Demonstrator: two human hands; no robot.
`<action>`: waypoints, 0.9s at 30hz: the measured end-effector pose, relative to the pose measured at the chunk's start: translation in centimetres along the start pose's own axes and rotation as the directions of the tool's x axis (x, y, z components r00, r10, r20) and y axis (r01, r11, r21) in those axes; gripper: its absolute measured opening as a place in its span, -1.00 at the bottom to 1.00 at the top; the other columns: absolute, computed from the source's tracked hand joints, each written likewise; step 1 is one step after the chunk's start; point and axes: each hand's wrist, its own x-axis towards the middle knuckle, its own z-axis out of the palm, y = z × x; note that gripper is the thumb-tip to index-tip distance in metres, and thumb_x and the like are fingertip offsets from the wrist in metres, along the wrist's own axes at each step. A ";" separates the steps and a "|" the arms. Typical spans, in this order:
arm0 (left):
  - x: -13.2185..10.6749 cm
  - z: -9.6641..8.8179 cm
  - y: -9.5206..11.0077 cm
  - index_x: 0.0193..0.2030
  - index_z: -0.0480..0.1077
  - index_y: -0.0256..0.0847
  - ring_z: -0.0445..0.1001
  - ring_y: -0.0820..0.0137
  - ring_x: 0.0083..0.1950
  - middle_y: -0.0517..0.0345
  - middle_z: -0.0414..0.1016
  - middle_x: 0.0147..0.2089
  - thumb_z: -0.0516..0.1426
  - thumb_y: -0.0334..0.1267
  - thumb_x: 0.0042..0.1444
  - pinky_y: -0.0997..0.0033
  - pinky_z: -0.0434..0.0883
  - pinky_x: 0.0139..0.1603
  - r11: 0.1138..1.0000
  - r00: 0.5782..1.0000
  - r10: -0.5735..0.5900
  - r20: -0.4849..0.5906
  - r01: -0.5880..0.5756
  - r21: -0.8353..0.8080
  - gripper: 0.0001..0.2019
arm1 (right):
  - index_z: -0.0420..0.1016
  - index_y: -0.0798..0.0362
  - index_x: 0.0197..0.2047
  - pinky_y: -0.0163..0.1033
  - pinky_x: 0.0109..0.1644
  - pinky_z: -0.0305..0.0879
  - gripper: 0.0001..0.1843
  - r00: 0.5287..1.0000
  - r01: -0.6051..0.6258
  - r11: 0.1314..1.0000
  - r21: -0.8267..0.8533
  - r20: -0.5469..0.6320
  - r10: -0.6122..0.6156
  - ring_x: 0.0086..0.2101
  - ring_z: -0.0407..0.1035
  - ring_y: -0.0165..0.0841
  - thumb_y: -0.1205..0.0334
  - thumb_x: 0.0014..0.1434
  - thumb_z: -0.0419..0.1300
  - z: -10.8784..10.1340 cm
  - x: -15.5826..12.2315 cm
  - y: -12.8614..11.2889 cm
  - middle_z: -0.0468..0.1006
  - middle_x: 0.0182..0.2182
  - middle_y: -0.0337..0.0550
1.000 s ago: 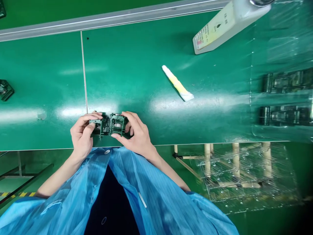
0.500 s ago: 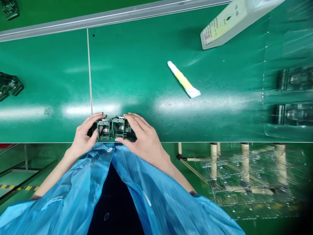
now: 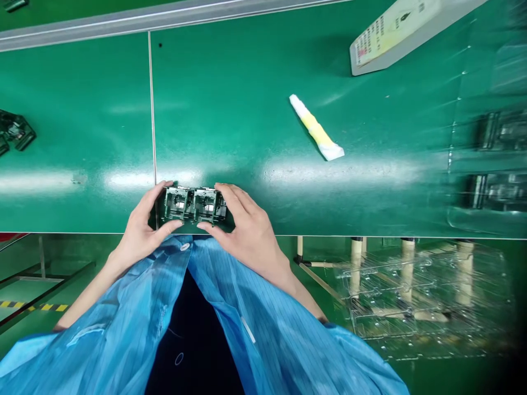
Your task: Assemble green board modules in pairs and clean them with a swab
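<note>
A dark circuit-board assembly with two square open frames (image 3: 178, 204) sits at the bench's front edge, close to my body. My left hand (image 3: 147, 222) grips its left end, fingers along the far side and thumb at the near side. At the right end my right hand (image 3: 246, 220) holds it the same way, fingertips on the far edge and thumb on the near edge. Small pale parts show inside both frames. My palms hide the two ends of the assembly.
On the green bench (image 3: 230, 126) lie a white-and-yellow wrapped stick (image 3: 316, 129) and, at the back right, a labelled plastic bottle (image 3: 391, 38). Similar dark assemblies (image 3: 18, 130) rest at the far left. Clear trays with dark parts (image 3: 500, 189) stand right; more clear trays (image 3: 428, 296) sit below the bench.
The assembly now lies flatter, a little farther from the bench edge. My left thumb has shifted from over the left frame to its near edge. The view has moved slightly.
</note>
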 end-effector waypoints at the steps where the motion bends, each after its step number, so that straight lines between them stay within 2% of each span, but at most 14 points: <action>1: 0.2 0.1 -0.1 0.40 0.13 0.03 0.29 0.09 0.40 -0.06 0.33 0.35 0.35 -0.16 0.07 -0.05 0.20 0.44 1.000 1.000 0.009 -0.030 -0.009 0.017 -0.22 | 0.27 0.19 0.25 0.05 0.18 0.48 -0.35 1.000 -0.010 1.000 -0.008 -0.007 0.010 0.13 0.40 -0.07 0.14 0.19 0.35 0.0 -0.1 0.0 0.51 0.09 0.14; 4: 0.8 0.2 -0.2 0.32 0.27 -0.05 0.38 0.09 0.31 -0.08 0.43 0.24 0.37 -0.13 0.03 -0.05 0.29 0.38 0.999 0.998 0.037 -0.053 -0.035 0.038 -0.29 | 0.25 0.14 0.28 0.11 0.19 0.47 -0.36 0.999 -0.039 0.999 -0.035 -0.004 0.038 0.14 0.39 -0.06 0.10 0.22 0.31 -0.2 -0.2 0.0 0.50 0.11 0.12; 7: 1.1 0.3 0.1 0.23 0.36 -0.08 0.42 0.10 0.26 -0.07 0.46 0.18 0.39 -0.12 -0.01 -0.01 0.33 0.35 1.000 0.998 0.026 -0.059 -0.027 -0.009 -0.36 | 0.23 0.15 0.29 0.13 0.17 0.48 -0.33 0.999 -0.003 0.998 -0.068 0.036 0.006 0.13 0.39 -0.05 0.12 0.21 0.31 -0.3 -0.1 -0.5 0.50 0.10 0.13; 9: 1.4 0.4 0.4 0.18 0.40 -0.10 0.44 0.13 0.23 -0.07 0.47 0.16 0.40 -0.13 -0.03 0.08 0.39 0.30 0.993 0.997 0.003 -0.077 -0.012 -0.114 -0.39 | 0.22 0.20 0.30 0.14 0.18 0.48 -0.31 0.999 0.031 0.993 -0.114 0.047 -0.026 0.12 0.38 -0.02 0.11 0.21 0.31 -0.5 0.2 -1.3 0.50 0.09 0.17; 11: 1.6 0.5 0.6 0.17 0.41 -0.13 0.50 0.18 0.16 -0.09 0.49 0.15 0.41 -0.12 -0.04 0.21 0.50 0.17 0.968 0.996 -0.008 -0.085 -0.014 -0.251 -0.39 | 0.22 0.28 0.30 0.13 0.17 0.49 -0.31 0.997 0.067 0.983 -0.171 0.051 -0.059 0.10 0.38 0.02 0.11 0.23 0.29 -0.9 0.6 -2.4 0.49 0.09 0.23; 15: 1.7 0.7 0.7 0.14 0.44 -0.15 0.59 0.23 0.00 -0.13 0.53 0.12 0.43 -0.08 -0.08 0.39 0.59 -0.12 0.901 0.998 -0.012 -0.064 -0.017 -0.433 -0.38 | 0.29 0.27 0.27 0.15 0.05 0.56 -0.46 0.991 0.130 0.965 -0.230 0.073 -0.116 0.04 0.40 0.04 0.14 0.32 0.16 -2.3 1.5 -4.7 0.51 0.07 0.23; 20: 1.1 1.2 0.2 0.15 0.44 -0.07 0.60 0.21 0.04 -0.09 0.54 0.13 0.42 -0.04 -0.06 0.41 0.60 -0.07 0.874 0.998 -0.024 -0.063 -0.010 -0.487 -0.39 | 0.35 0.26 0.24 0.12 -0.01 0.60 -0.50 0.983 0.176 0.939 -0.294 0.110 -0.149 0.01 0.41 0.02 0.17 0.32 0.16 -3.2 1.9 -5.7 0.51 0.06 0.20; 24: 1.0 1.3 0.2 0.13 0.45 -0.10 0.61 0.21 0.01 -0.11 0.54 0.12 0.42 -0.04 -0.08 0.41 0.60 -0.10 0.872 0.997 -0.035 -0.075 -0.006 -0.489 -0.39 | 0.33 0.17 0.26 0.18 0.06 0.57 -0.50 0.991 0.100 0.977 -0.191 0.106 -0.081 0.04 0.40 0.04 0.14 0.32 0.16 -2.9 1.7 -5.3 0.49 0.09 0.17; 27: 1.2 1.2 0.6 0.11 0.46 -0.16 0.61 0.22 -0.03 -0.13 0.55 0.09 0.43 -0.04 -0.09 0.41 0.61 -0.14 0.878 0.996 -0.051 -0.073 0.009 -0.479 -0.39 | 0.31 0.17 0.27 0.20 0.09 0.55 -0.47 0.993 0.085 0.981 -0.175 0.098 -0.069 0.04 0.39 0.04 0.09 0.33 0.16 -2.8 1.6 -5.1 0.49 0.10 0.17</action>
